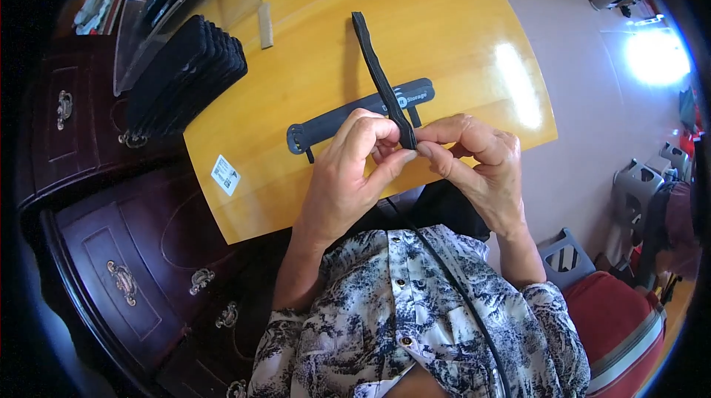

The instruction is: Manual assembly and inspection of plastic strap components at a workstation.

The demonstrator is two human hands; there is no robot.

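A long, narrow black fabric strip (376, 71) rises from my fingers and leans up and to the left above the table. My left hand (348, 157) pinches its lower end between thumb and fingers. From the other side, my right hand (478, 165) pinches the same end, its fingertips touching those of the left. Beneath the strip lies a flat black fabric band (337, 120) with rounded ends, pale printing and small tabs along its lower edge. My left fingers hide part of that band.
The yellow table (474, 20) bears a pile of flat black pieces (185, 76) at left, beside a clear plastic holder (129, 46). A small pale strip (265, 25) and a white label (225, 175) are there too. Dark wooden drawers (111, 272) stand at left, grey stools (638, 191) at right.
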